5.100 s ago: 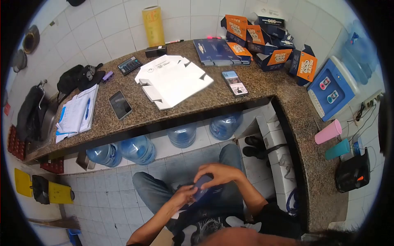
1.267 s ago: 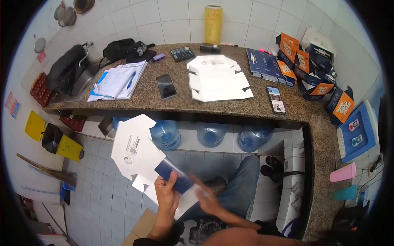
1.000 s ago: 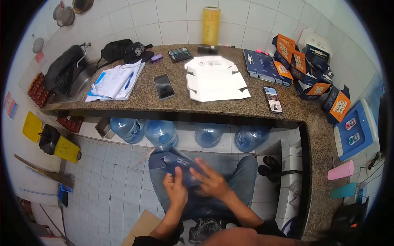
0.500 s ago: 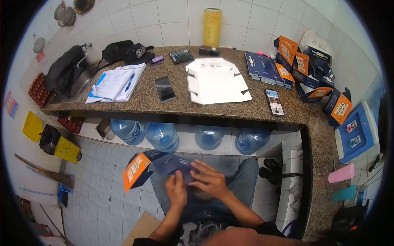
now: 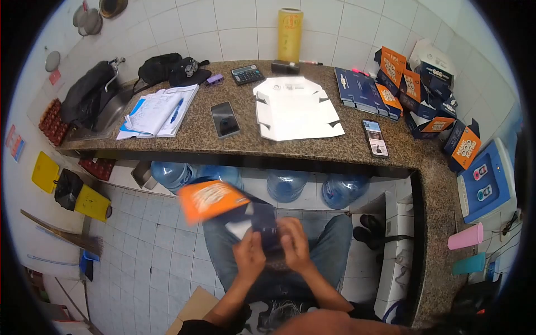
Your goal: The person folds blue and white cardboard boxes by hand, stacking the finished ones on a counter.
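A navy and orange cardboard box (image 5: pixel 215 202), partly folded and blurred by motion, is held above my lap. My left hand (image 5: pixel 249 258) grips its lower edge, thumb up. On the box's right side, my right hand (image 5: pixel 294 244) holds the navy panel between thumb and fingers. The orange face tilts up to the left, and a pale patch shows between it and the navy part. On the counter beyond, a flat white cardboard sheet (image 5: pixel 298 111) lies near a stack of navy flat cartons (image 5: pixel 360 92).
Folded navy and orange boxes (image 5: pixel 464 146) crowd the counter's right end. Two phones (image 5: pixel 225 119), a calculator (image 5: pixel 247 75) and an open notebook (image 5: pixel 156 111) lie on the granite counter (image 5: pixel 195 137). Large blue water bottles (image 5: pixel 286 184) stand beneath it.
The box has risen and turned, its orange face now higher and more to the right. My right hand has shifted lower and closed on the panel's right side; my left hand has moved slightly right.
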`<action>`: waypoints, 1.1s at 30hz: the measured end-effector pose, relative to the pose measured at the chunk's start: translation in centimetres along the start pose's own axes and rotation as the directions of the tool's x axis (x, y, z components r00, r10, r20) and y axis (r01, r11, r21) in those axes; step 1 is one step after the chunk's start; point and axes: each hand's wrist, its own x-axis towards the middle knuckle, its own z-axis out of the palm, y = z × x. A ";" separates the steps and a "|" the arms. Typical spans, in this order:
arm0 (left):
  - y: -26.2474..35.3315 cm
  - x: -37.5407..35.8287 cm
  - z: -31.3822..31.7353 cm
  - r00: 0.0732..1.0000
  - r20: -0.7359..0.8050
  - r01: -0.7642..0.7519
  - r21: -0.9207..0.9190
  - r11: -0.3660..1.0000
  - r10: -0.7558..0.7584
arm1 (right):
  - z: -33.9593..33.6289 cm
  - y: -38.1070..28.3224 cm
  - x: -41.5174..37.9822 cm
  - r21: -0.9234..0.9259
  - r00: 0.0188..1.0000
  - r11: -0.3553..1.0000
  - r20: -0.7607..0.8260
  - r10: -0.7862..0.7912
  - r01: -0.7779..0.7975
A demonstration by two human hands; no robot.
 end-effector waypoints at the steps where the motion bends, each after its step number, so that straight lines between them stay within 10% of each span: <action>1: 0.5 0.4 -0.5 0.996 0.046 0.081 0.014 0.997 -0.082 | 0.1 0.3 -0.4 0.140 0.985 0.982 -0.094 0.141 -0.127; 3: 0.0 0.4 -1.5 0.984 0.149 0.087 0.073 0.993 -0.098 | -0.3 1.0 0.0 0.284 0.946 0.932 -0.163 0.279 -0.226; 5: -0.2 0.1 -2.6 0.959 0.252 0.096 0.143 0.985 -0.130 | -1.8 1.5 0.7 -0.108 0.934 0.934 0.073 0.349 -0.340; 7: 0.1 0.2 -3.5 0.864 0.448 0.116 0.266 0.957 -0.229 | -2.2 2.7 -0.1 0.004 0.901 0.913 0.164 0.402 -0.408; 11: -0.5 0.8 -3.8 0.868 0.378 0.154 0.411 0.898 -0.322 | -2.8 1.5 0.4 0.114 0.779 0.895 0.547 0.306 -0.431; 23: 0.9 2.8 -3.2 0.834 0.434 0.244 0.263 0.934 -0.340 | -2.5 0.0 1.1 -0.256 0.942 0.927 0.124 0.312 -0.274; 30: 0.6 2.3 -3.4 0.791 0.507 0.257 0.233 0.938 -0.343 | -2.5 1.0 -0.3 -0.090 0.878 0.900 0.198 0.436 -0.427; 33: 1.7 2.9 -2.9 0.824 0.492 0.240 0.144 0.960 -0.280 | -2.9 1.1 0.2 0.099 0.820 0.897 0.457 0.344 -0.431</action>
